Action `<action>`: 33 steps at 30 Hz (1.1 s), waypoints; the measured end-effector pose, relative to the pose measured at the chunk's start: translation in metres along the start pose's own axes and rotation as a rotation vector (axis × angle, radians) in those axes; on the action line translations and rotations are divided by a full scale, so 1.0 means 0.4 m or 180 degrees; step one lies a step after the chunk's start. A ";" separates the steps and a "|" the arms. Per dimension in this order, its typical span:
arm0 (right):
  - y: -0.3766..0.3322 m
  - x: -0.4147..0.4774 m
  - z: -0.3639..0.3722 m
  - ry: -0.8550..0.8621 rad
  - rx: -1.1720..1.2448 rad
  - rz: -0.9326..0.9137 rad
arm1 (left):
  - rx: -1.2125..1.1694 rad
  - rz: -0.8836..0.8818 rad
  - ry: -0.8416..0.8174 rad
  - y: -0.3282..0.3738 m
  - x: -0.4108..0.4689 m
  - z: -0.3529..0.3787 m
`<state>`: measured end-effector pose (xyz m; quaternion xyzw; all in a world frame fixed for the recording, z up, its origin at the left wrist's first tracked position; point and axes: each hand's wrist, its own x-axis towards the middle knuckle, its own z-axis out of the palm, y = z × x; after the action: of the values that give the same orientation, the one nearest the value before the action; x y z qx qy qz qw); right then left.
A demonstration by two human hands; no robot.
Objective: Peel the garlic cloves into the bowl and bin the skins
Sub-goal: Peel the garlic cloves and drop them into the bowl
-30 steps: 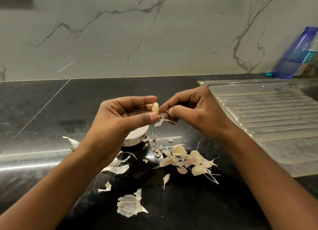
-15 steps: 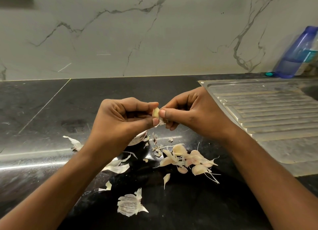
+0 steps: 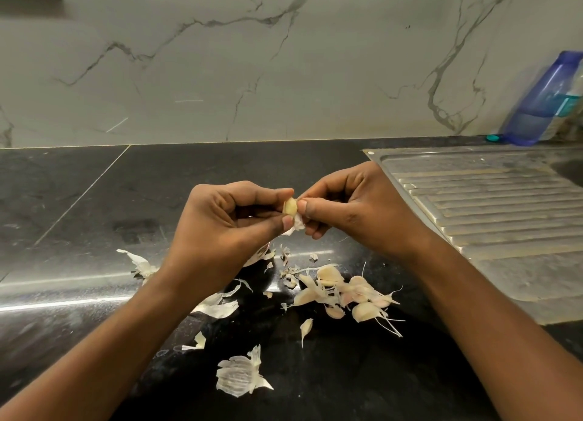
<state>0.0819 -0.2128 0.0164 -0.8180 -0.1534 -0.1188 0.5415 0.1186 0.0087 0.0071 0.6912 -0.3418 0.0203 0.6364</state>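
Left hand (image 3: pixel 220 228) and right hand (image 3: pixel 356 209) pinch garlic clove (image 3: pixel 289 206) above skins (image 3: pixel 243 378).

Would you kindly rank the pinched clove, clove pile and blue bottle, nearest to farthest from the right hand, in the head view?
1. Pinched clove: at the right hand's fingertips.
2. Clove pile: on the counter just below.
3. Blue bottle: far right, at the back.

far-left and rear: glossy black stone countertop (image 3: pixel 79 200), open passage up to the white veined marble wall (image 3: pixel 220 73). centre: left hand (image 3: pixel 227 225) and right hand (image 3: pixel 356 209) meet above it on one pale garlic clove (image 3: pixel 289 206); forearms bar the near approach. beneath: heap of unpeeled pinkish cloves (image 3: pixel 344 294), scattered papery white skins (image 3: pixel 241 378). right: ribbed steel drainboard (image 3: pixel 489 206), flat, open. far-right corner: blue translucent plastic bottle (image 3: pixel 542 102) against the wall.
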 end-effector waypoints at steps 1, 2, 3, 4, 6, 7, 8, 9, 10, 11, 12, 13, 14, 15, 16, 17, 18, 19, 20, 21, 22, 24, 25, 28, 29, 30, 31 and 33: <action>0.000 0.000 0.001 0.0023 -0.0005 -0.0002 | -0.0036 -0.0023 0.0001 0.000 0.000 0.000; 0.001 0.001 0.002 0.0049 -0.0007 -0.0002 | -0.0083 -0.0061 0.0009 0.001 0.000 0.000; 0.002 0.002 0.003 0.0077 -0.0009 -0.0004 | -0.0150 -0.0118 0.0030 0.001 0.000 0.001; 0.002 0.003 0.003 0.0108 -0.0014 -0.0010 | -0.0239 -0.0195 0.0057 0.001 0.000 0.002; 0.002 0.004 0.003 0.0166 -0.0006 -0.0020 | -0.0437 -0.0369 0.0076 0.003 0.000 0.003; 0.001 0.004 0.002 0.0185 0.0008 -0.0023 | -0.0530 -0.0451 0.0055 0.005 0.001 0.004; 0.000 0.004 0.002 0.0190 0.0019 -0.0020 | -0.0615 -0.0528 0.0029 0.006 0.001 0.003; -0.001 0.004 0.002 0.0182 0.0020 -0.0015 | -0.0692 -0.0598 0.0008 0.006 0.002 0.002; -0.001 0.003 0.003 0.0171 0.0019 -0.0010 | -0.0759 -0.0659 -0.0005 0.007 0.002 0.002; -0.001 0.002 0.003 0.0159 0.0018 -0.0010 | -0.0820 -0.0707 -0.0008 0.007 0.002 0.002; -0.001 0.002 0.002 0.0154 0.0014 -0.0014 | -0.0881 -0.0746 0.0005 0.006 0.003 0.003; 0.000 0.002 0.002 0.0163 0.0005 -0.0022 | -0.0950 -0.0779 0.0034 0.006 0.003 0.002; 0.001 0.003 0.001 0.0190 -0.0005 -0.0030 | -0.1020 -0.0817 0.0078 0.007 0.004 0.001; 0.001 0.003 -0.001 0.0233 -0.0019 -0.0036 | -0.1076 -0.0854 0.0120 0.007 0.005 0.000; 0.002 0.004 -0.003 0.0277 -0.0038 -0.0039 | -0.1112 -0.0886 0.0149 0.008 0.006 -0.003; 0.002 0.005 -0.005 0.0307 -0.0062 -0.0041 | -0.1130 -0.0903 0.0163 0.008 0.007 -0.005; 0.002 0.005 -0.007 0.0315 -0.0074 -0.0040 | -0.1137 -0.0910 0.0166 0.009 0.008 -0.007; 0.001 0.004 -0.008 0.0300 -0.0069 -0.0037 | -0.1134 -0.0911 0.0175 0.008 0.008 -0.008; 0.002 0.004 -0.008 0.0265 -0.0054 -0.0035 | -0.1121 -0.0905 0.0192 0.007 0.009 -0.008; 0.002 0.003 -0.007 0.0221 -0.0047 -0.0033 | -0.1104 -0.0893 0.0213 0.006 0.009 -0.008; 0.003 0.003 -0.006 0.0179 -0.0057 -0.0025 | -0.1082 -0.0881 0.0227 0.004 0.009 -0.009; 0.004 0.001 -0.001 0.0123 -0.0078 0.0018 | -0.1015 -0.0849 0.0239 0.001 0.009 -0.011; 0.003 0.000 0.001 0.0085 -0.0063 0.0046 | -0.0995 -0.0831 0.0243 0.000 0.008 -0.013; 0.000 -0.001 0.007 -0.0050 -0.0064 0.0063 | -0.1033 -0.0836 0.0238 0.000 0.009 -0.016; 0.001 -0.001 0.009 -0.0060 -0.0101 0.0051 | -0.1038 -0.0844 0.0229 0.000 0.008 -0.016; 0.002 0.000 0.010 -0.0059 -0.0137 0.0030 | -0.1043 -0.0848 0.0220 0.001 0.008 -0.015; 0.003 0.001 0.010 -0.0060 -0.0159 0.0000 | -0.1054 -0.0850 0.0220 0.001 0.008 -0.015; 0.005 0.001 0.009 -0.0083 -0.0157 -0.0082 | -0.1100 -0.0864 0.0236 0.002 0.008 -0.014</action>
<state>0.0832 -0.2100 0.0135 -0.8306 -0.1680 -0.1188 0.5175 0.1229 0.0121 0.0105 0.6103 -0.2204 -0.0990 0.7544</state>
